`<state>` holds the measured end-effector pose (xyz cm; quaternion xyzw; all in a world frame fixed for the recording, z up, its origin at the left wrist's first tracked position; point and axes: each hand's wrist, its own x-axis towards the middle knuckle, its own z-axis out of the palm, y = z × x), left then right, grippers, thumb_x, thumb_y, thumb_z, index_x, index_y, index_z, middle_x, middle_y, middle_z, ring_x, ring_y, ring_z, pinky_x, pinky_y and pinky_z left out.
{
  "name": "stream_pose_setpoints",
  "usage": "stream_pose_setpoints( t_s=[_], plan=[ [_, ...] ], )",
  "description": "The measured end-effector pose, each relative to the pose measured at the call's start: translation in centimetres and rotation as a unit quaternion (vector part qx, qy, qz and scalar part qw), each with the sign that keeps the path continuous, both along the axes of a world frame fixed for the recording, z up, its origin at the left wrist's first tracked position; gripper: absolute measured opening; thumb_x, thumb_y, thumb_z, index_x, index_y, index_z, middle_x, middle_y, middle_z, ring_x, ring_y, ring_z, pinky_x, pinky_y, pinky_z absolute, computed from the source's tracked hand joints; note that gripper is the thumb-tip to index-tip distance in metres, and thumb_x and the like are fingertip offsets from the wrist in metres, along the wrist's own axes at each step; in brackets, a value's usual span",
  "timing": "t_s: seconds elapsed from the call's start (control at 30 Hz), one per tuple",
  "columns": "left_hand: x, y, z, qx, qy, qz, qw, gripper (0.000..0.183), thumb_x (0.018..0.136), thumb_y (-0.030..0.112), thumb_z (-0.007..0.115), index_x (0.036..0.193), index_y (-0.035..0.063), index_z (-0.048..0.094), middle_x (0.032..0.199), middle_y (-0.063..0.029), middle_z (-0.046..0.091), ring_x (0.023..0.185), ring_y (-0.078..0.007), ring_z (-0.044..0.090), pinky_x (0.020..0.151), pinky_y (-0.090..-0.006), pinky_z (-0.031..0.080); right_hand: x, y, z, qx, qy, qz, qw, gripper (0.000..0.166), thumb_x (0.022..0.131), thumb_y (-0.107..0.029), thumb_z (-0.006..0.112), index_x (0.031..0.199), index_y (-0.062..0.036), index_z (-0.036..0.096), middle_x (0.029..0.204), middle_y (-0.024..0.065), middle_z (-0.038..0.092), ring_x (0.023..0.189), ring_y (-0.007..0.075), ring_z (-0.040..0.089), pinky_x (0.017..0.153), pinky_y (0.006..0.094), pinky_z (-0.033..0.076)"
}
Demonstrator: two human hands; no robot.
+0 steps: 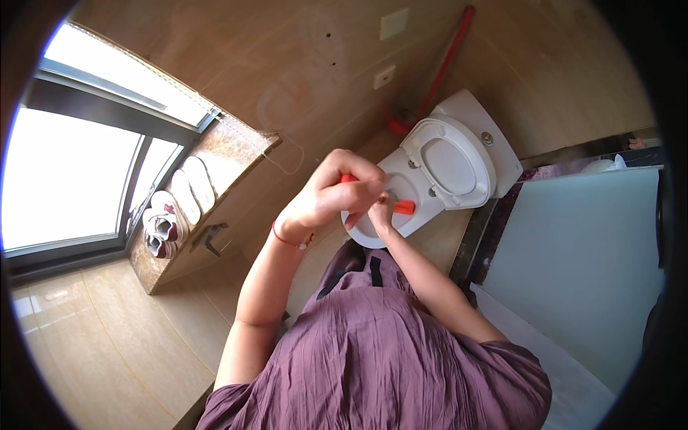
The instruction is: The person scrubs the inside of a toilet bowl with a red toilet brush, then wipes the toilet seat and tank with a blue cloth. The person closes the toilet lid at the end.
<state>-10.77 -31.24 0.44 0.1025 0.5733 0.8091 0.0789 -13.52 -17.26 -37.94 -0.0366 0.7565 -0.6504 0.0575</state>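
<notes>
My left hand [341, 188] is closed around the red handle end [348, 178] of what appears to be a toilet brush. It is raised above the front of the white toilet bowl [371, 239] and wears a thin red bracelet. Lower down, my right hand [381, 211] grips the same brush, partly hidden behind my left. The orange-red brush head [405, 207] shows beyond my right fingers, inside the bowl. Whether its bristles touch the porcelain cannot be seen. The toilet seat [478, 166] and lid stand raised against the tank [473, 107].
A marble window ledge [236, 140] at the left bears white sneakers [164, 220] and a pair of insoles [193, 185]. Below it a metal holder [215, 239] juts from the wall. A red pipe [446, 59] runs behind the toilet. At the right stands a frosted glass panel [575, 252].
</notes>
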Motion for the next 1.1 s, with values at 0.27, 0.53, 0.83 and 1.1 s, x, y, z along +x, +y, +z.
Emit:
stream_pose_setpoints(
  t_s=[0.27, 0.53, 0.83, 1.1],
  plan=[
    [4.4, 6.2, 3.0, -0.065, -0.033, 0.383, 0.921, 0.044, 0.103, 0.021, 0.039, 0.061, 0.0090, 0.033, 0.052, -0.0015, 0.033, 0.044, -0.0133, 0.033, 0.045, -0.0284, 0.028, -4.8, 0.9, 6.1, 0.113, -0.112, 0.573, 0.804, 0.028, 0.071, -0.020, 0.069, 0.064, -0.0001, 0.052, 0.052, 0.0065, 0.047, 0.052, 0.0127, 0.049, 0.049, 0.0333, 0.038],
    [2.6, 5.1, 2.8, -0.047, -0.025, 0.384, 0.922, 0.046, 0.104, 0.025, 0.041, 0.062, 0.0094, 0.035, 0.053, 0.0008, 0.033, 0.043, -0.0103, 0.031, 0.044, -0.0264, 0.028, -2.6, 0.9, 7.2, 0.056, -0.027, 0.431, 0.900, 0.026, 0.072, -0.023, 0.064, 0.066, -0.0037, 0.048, 0.056, 0.0088, 0.048, 0.056, 0.0192, 0.051, 0.053, 0.0363, 0.039],
    [-0.5, 4.7, 0.3, -0.008, 0.015, 0.077, 0.997, 0.044, 0.091, 0.013, 0.053, 0.051, 0.0062, 0.037, 0.048, 0.0005, 0.040, 0.042, -0.0102, 0.039, 0.043, -0.0268, 0.030, -1.0, 2.5, 2.9, 0.090, 0.092, 0.047, 0.991, 0.029, 0.080, -0.002, 0.067, 0.065, -0.0019, 0.042, 0.056, 0.0107, 0.048, 0.051, 0.0200, 0.044, 0.051, 0.0350, 0.038],
    [0.4, 5.0, 3.5, 0.016, 0.182, -0.235, 0.955, 0.042, 0.078, 0.010, 0.063, 0.049, 0.0082, 0.032, 0.046, -0.0039, 0.033, 0.040, -0.0266, 0.037, 0.045, -0.0376, 0.027, 1.1, 2.6, 6.5, 0.030, 0.071, -0.057, 0.995, 0.033, 0.083, -0.003, 0.068, 0.065, -0.0044, 0.040, 0.061, 0.0085, 0.046, 0.060, 0.0250, 0.044, 0.059, 0.0407, 0.038]
  ],
)
